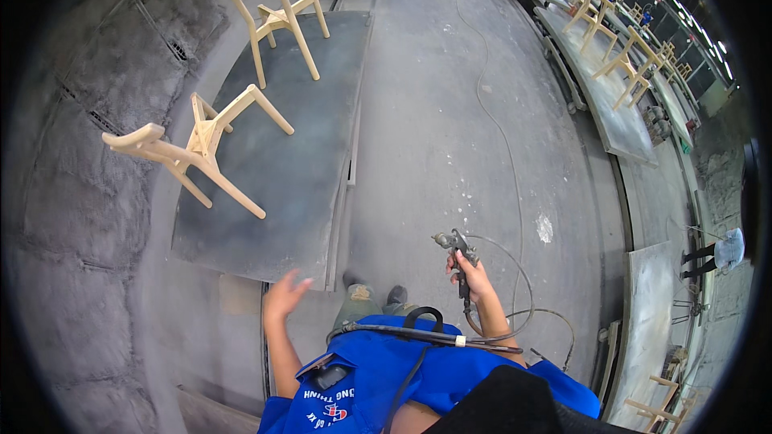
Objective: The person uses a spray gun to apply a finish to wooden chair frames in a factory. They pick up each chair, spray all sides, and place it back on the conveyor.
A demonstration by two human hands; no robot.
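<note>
My right hand (478, 280) is wrapped around the grip of a spray gun (455, 243), held upright in front of me with its nozzle toward the left. A thin hose runs from the gun around my right forearm. My left hand (286, 294) is empty, fingers apart, near the front corner of a dark flat platform (297, 193). On that platform stand two unfinished pale wooden chair frames without seats. The nearer chair frame (211, 137) is beyond my left hand and touched by neither hand; the farther chair frame (283, 18) stands behind it.
A long hose (500, 124) trails along the grey floor (418, 112). To the right, another platform (599, 84) bears more chair frames. A person (728, 249) stands at the far right. A dusty dark wall (76, 217) rises at the left.
</note>
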